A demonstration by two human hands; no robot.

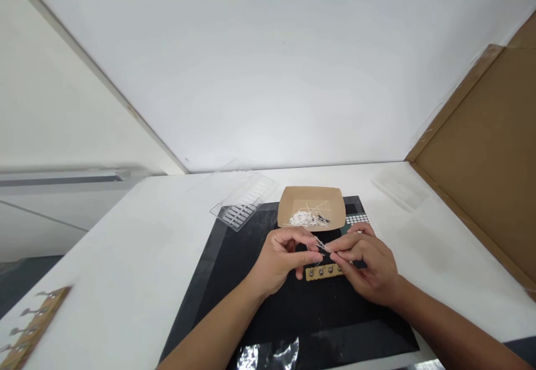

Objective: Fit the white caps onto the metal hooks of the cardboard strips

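Observation:
My left hand [285, 254] and my right hand [368, 258] meet over the black mat [251, 303], fingertips almost touching. Between them is a small, thin greyish-white piece [320, 243], too small to identify. The thumb and fingers of my right hand pinch its right end; those of my left hand close around its left side. Just below the fingers lies a light wooden strip [316, 273] with a row of round metal studs, its right end hidden by my right hand. Behind my hands stands a brown paper tray [288, 202] holding white scraps [304, 217] and thin slivers.
Clear plastic trays [240, 208] lie at the back left of the mat. A sheet of white dots [357, 219] is behind my right hand. A translucent lid [400, 190] sits back right, near a cardboard panel [481, 180]. A wooden strip with metal pegs [39, 325] lies front left.

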